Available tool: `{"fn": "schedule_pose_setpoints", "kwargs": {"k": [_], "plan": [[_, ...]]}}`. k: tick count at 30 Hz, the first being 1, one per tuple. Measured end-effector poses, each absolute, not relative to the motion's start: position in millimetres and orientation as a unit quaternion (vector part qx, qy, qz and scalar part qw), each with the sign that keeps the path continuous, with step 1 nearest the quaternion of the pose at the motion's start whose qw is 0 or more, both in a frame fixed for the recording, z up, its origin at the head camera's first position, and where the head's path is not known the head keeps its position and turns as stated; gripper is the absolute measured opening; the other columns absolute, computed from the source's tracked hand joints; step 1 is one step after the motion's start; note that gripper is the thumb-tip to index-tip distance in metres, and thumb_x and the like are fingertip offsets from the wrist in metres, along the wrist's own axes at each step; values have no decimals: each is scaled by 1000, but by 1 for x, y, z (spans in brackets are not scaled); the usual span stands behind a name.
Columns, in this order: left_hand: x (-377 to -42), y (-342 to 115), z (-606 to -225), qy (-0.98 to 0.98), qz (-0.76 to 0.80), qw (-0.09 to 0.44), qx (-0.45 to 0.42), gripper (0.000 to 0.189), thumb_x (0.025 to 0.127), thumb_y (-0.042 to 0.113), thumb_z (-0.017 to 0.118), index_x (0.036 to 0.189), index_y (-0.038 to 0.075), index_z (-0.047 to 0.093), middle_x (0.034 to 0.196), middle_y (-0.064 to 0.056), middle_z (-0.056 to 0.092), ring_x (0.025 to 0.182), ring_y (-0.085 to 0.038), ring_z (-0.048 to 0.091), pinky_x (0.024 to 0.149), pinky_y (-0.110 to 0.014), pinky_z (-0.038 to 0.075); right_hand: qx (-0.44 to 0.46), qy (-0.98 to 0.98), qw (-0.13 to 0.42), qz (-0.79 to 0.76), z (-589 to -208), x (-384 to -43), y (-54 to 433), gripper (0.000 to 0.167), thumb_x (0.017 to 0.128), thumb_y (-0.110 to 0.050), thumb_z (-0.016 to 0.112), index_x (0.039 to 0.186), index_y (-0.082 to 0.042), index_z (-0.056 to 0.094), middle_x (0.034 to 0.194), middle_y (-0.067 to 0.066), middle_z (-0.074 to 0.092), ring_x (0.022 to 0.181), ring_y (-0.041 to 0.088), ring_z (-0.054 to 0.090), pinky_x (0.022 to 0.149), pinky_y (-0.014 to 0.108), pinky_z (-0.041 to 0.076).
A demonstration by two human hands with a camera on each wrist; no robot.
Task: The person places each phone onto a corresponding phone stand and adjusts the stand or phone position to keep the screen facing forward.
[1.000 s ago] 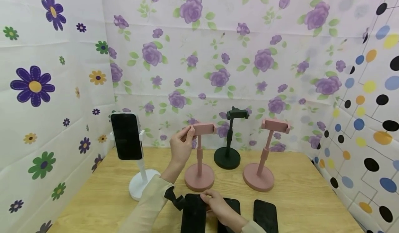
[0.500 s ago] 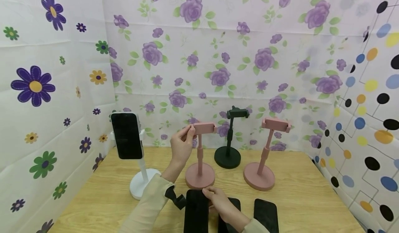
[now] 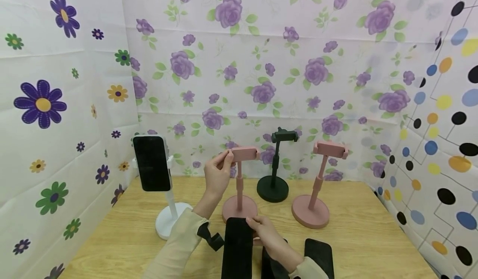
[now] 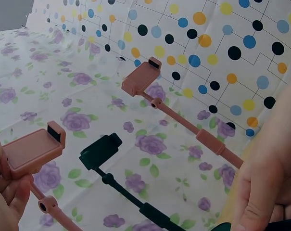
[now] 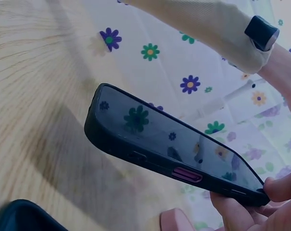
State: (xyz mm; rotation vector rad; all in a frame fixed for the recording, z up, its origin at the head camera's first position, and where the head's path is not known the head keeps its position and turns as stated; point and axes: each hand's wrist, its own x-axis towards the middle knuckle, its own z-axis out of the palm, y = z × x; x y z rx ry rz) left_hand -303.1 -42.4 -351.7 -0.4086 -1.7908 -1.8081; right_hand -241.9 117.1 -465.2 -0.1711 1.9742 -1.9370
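My left hand pinches the left end of the clamp on the nearer-middle pink phone stand. In the left wrist view this clamp has nothing between its jaws. With thumb and fingers, my right hand grips a black phone by its top right corner. The right wrist view shows the phone tilted above the tabletop, its shadow beneath it and its dark screen reflecting the flowered cloth. The phone's upper end overlaps the front of the pink stand's round base in the head view.
A white stand at left bears an upright phone. Behind stands a dark green stand, and to the right another pink stand. Two more black phones lie near the front edge, one at right, one partly under my right arm.
My right hand has raised the phone and carried it a little right and towards the middle pink stand. The left hand has stayed at the clamp's left end.
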Motion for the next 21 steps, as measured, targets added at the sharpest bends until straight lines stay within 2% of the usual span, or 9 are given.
{"fn": "schedule_pose_setpoints", "kwargs": {"k": [3,11,13,15,18,21], "plan": [[-304,-42,-352,-670,-672,278,-149,35,97,16,60,122,-8,62,107,-28,68,88,-45,67,74,-20,57,-67,697,178,-692,-464,-243,118,35,104,-28,43,113,2,59,84,0,65,74,10,63,73,31,57],[-305,-42,-350,-672,-674,273,-141,34,96,17,61,121,-6,63,105,-28,69,85,-40,69,72,-18,56,-62,699,167,-693,-456,-243,119,35,104,-29,44,113,2,59,82,-1,62,72,10,60,71,30,56],[-304,-42,-349,-673,-675,270,-138,34,96,17,61,121,-6,63,105,-28,69,82,-32,71,72,-18,56,-63,698,167,-694,-454,-244,119,33,104,-28,44,110,0,59,80,-2,61,71,10,60,71,30,55],[-304,-42,-348,-674,-676,266,-134,34,96,17,61,122,-6,63,106,-27,69,78,-18,71,72,-18,56,-68,697,167,-694,-452,-245,120,33,103,-30,45,108,-1,59,80,-2,60,71,10,60,71,30,55],[-304,-43,-348,-675,-679,257,-131,35,96,17,60,123,-6,61,108,-27,68,73,0,66,72,-15,55,-73,696,165,-695,-449,-245,121,36,103,-33,47,113,0,58,81,-2,61,72,10,61,72,31,56],[-304,-42,-348,-673,-682,254,-131,35,96,16,60,123,-6,61,108,-28,68,71,4,64,71,-13,54,-73,693,161,-699,-445,-245,122,43,102,-33,47,122,4,55,83,-2,62,73,9,61,73,31,57]]}}
